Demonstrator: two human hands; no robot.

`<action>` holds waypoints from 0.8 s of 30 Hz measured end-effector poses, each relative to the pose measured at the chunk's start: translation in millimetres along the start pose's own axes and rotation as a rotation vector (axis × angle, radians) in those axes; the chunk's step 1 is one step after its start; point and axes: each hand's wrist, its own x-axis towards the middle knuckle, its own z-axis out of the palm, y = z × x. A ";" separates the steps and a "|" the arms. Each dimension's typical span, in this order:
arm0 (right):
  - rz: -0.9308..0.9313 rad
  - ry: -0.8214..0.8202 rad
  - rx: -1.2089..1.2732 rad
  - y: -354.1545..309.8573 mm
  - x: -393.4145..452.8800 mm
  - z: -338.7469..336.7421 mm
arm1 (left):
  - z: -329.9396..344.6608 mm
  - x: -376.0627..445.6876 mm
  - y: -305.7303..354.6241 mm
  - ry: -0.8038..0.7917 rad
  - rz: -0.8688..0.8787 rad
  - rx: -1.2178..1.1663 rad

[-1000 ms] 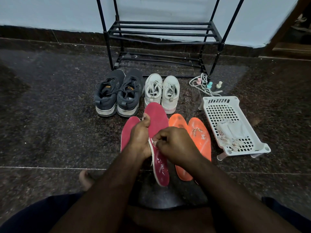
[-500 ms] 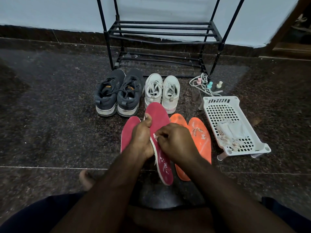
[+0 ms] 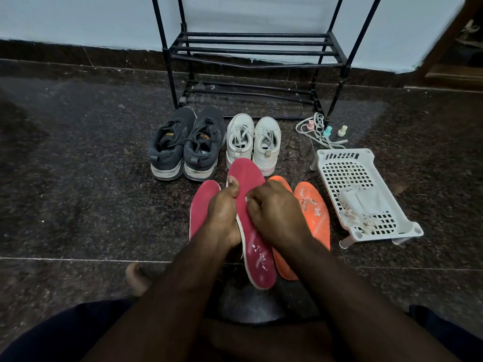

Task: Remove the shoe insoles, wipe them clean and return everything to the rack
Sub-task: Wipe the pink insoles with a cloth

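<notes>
Dark speckled stone floor [image 3: 78, 205]; far left, a bare foot [image 3: 137, 279] partly visible beside the left forearm; pair of dark grey sneakers [image 3: 187, 145] side by side, heels toward the camera; one red insole [image 3: 201, 205] flat on the floor, its right edge covered by the left hand [image 3: 224, 212]; that hand curled round the left edge of a second, raised red insole [image 3: 252, 231], thumb laid on its top face; white smears near its heel end; right hand [image 3: 274, 212] closed in a fist on the same insole's upper face, a small white scrap showing at the fingertips, too small to identify; white sneakers [image 3: 253, 139] behind, just in front of the black rack [image 3: 256, 48], rack's top cut off by the frame; two orange insoles [image 3: 312, 212] on the floor, the nearer one mostly hidden by the right hand and forearm; farther right, a white perforated basket [image 3: 347, 173] holding pale crumpled material, hard to make out; behind it, a looped lace [image 3: 317, 129] and three small bottles [image 3: 326, 131].
</notes>
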 end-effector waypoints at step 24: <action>-0.080 0.030 0.055 12.4 11.0 -10.6 | 2.1 -2.3 -6.0 -0.061 -0.029 0.114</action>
